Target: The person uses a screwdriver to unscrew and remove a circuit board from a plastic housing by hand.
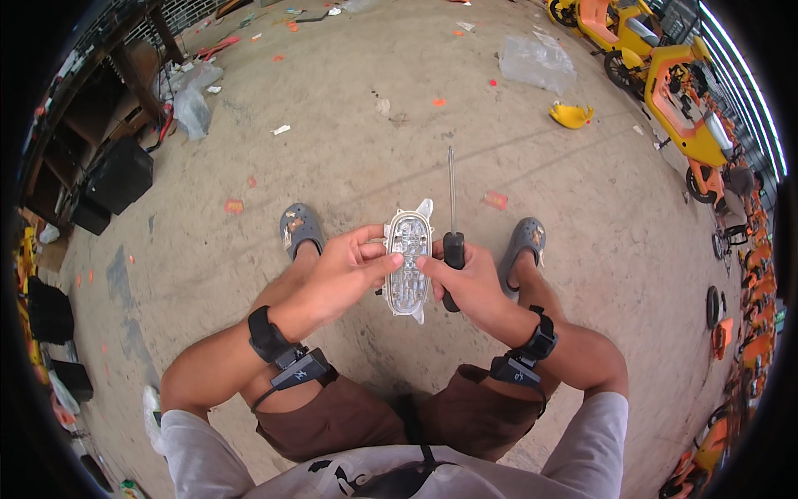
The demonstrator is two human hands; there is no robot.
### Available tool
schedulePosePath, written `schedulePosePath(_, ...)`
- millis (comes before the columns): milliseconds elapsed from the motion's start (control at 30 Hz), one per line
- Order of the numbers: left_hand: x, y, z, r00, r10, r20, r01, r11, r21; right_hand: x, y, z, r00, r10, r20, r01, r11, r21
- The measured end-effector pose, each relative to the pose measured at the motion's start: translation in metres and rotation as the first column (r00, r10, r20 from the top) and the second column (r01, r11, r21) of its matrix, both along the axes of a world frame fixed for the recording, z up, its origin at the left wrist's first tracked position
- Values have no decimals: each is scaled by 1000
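Note:
Between both hands, above the floor, I hold an oval lamp unit (410, 287) with a clear lens, a pale rim and small mounting tabs at its ends. My left hand (353, 266) grips its left edge, thumb on the lens and fingers around the side. From the right, my right hand (470, 279) presses its thumb on the lens too. That same hand also keeps a screwdriver (452, 241) with a black handle, its long metal shaft pointing away from me. Fingers behind the lamp are partly hidden.
Yellow and orange scooters (682, 108) line the right side. A yellow plastic shell (570, 116) and a clear plastic bag (539, 65) lie on the concrete floor. Black boxes (120, 175) stand at the left beside a dark workbench (129, 71). My feet, in grey clogs (301, 229), flank the lamp.

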State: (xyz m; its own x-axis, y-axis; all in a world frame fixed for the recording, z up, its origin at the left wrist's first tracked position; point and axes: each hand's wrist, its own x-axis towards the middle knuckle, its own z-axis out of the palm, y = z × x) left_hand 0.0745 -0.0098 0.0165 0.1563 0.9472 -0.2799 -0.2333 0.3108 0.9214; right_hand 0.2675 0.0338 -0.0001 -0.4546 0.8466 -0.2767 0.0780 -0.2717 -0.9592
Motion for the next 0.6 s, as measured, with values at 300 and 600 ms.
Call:
schedulePosePath(300,0,1,-8,999,14,35,-15,1000,15,0,0,1,999,-13,30,13,1000,15)
schedulePosePath(600,-2,0,-7,999,17,48,-17,1000,-2,-2,1,-4,1000,-16,-16,16,1000,21)
